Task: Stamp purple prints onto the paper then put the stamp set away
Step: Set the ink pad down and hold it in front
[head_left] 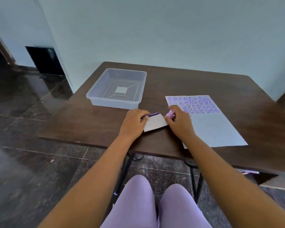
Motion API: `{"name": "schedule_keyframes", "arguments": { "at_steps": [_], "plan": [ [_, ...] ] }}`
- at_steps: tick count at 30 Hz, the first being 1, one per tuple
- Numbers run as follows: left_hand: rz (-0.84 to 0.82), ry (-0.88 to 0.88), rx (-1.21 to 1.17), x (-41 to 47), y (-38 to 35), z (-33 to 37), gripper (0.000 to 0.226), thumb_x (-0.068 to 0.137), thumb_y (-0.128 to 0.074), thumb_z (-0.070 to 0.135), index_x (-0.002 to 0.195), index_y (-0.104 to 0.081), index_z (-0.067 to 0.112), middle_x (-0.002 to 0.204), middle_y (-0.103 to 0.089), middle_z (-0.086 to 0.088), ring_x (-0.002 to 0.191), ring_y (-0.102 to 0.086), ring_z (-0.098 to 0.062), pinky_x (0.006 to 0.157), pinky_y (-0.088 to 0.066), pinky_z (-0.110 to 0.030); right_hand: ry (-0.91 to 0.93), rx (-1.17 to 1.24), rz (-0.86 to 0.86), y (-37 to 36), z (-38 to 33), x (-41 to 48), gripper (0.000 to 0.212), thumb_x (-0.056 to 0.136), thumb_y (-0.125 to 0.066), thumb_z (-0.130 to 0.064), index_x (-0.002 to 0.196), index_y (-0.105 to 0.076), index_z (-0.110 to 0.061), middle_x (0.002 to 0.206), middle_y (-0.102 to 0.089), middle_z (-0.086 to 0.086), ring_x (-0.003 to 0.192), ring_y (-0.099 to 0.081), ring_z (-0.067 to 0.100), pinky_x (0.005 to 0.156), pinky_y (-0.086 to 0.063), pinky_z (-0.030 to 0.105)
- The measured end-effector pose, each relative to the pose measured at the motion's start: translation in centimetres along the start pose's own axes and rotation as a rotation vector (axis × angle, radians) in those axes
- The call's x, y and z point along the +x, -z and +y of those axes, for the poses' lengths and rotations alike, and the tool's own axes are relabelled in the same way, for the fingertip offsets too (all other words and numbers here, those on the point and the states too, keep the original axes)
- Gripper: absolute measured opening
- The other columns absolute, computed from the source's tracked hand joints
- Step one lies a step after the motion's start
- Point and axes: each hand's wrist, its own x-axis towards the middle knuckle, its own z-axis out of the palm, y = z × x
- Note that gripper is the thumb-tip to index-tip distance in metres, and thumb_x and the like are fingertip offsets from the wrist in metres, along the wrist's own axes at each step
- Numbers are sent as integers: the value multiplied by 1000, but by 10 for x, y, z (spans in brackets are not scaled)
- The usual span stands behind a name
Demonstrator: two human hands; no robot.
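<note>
Left hand point(135, 122) fingers grip ink pad point(155, 121); right hand point(179, 122) fingers pinch stamp point(169, 114); stamped paper point(209, 127), tub point(117, 89) on counter point(89, 122).

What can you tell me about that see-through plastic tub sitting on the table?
The clear plastic tub is a shallow, squarish container with rounded corners and a rolled rim, no lid on it. Its base shows moulded ridges running to a small raised square in the middle. It looks empty. It sits flat on the dark brown table, near the far left corner, beyond the left hand. Neither hand touches it, and it lies apart from the stamped paper.
</note>
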Motion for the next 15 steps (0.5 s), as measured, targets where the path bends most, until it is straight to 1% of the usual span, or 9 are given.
{"name": "schedule_keyframes", "arguments": {
  "at_steps": [1, 3, 5, 7, 8, 11, 13, 15],
  "plan": [
    [3, -6, 8, -4, 3, -1, 22, 89, -54, 18, 104, -70, 14, 99, -71, -8, 93, -58, -25, 80, -36, -29, -6, -12, -21, 1, -2, -7, 29, 83, -56, -14, 112, -58, -12, 81, -68, 6, 78, -61, 25, 71, -42, 29],
    [-3, -6, 6, -12, 9, -5, 26, 90, -51, 25, 104, -71, 16, 97, -71, -8, 92, -60, -25, 78, -37, -29, 5, -45, -80, 4, -7, -16, 30, 81, -57, -12, 111, -59, -12, 91, -71, 8, 86, -63, 27, 78, -47, 34],
    [-76, -29, 8, -21, 15, -9, 42, 86, -45, 45, 109, -69, 19, 98, -70, -6, 94, -59, -24, 78, -38, -30, 11, -71, -117, 7, -12, -16, 28, 82, -57, -13, 109, -61, -11, 96, -71, 9, 92, -62, 28, 83, -48, 38],
    [-171, -27, 56, -29, 22, -15, 64, 77, -43, 67, 121, -62, 24, 111, -64, -1, 105, -53, -21, 89, -40, -34, 10, -91, -129, 7, -15, -13, 28, 83, -59, -15, 110, -62, -11, 101, -69, 10, 97, -60, 27, 87, -46, 38],
    [-203, -20, 90, -33, 25, -19, 70, 73, -45, 72, 125, -57, 28, 119, -61, 2, 112, -49, -20, 94, -39, -36, 14, -96, -127, 6, -16, -11, 28, 84, -59, -15, 111, -62, -11, 102, -69, 11, 98, -59, 27, 88, -46, 38],
    [-233, -22, 145, -42, 35, -26, 80, 65, -51, 78, 133, -47, 36, 135, -50, 6, 125, -38, -18, 102, -34, -38, 19, -84, -103, -2, -15, -7, 31, 87, -57, -17, 118, -61, -15, 103, -68, 11, 98, -59, 26, 90, -46, 37],
    [-259, -61, 224, -44, 38, -25, 89, 60, -47, 83, 137, -38, 39, 142, -44, 6, 128, -34, -18, 103, -32, -40, 21, -80, -129, -8, -15, -2, 37, 87, -58, -18, 124, -57, -15, 107, -66, 10, 101, -57, 23, 96, -44, 38],
    [-257, -94, 283, -45, 36, -25, 94, 57, -42, 87, 137, -38, 39, 141, -44, 7, 127, -35, -17, 102, -33, -40, -8, -76, -145, -12, -20, 1, 51, 87, -59, -23, 136, -45, -17, 119, -58, 13, 108, -50, 22, 102, -40, 43]
  ]
}}
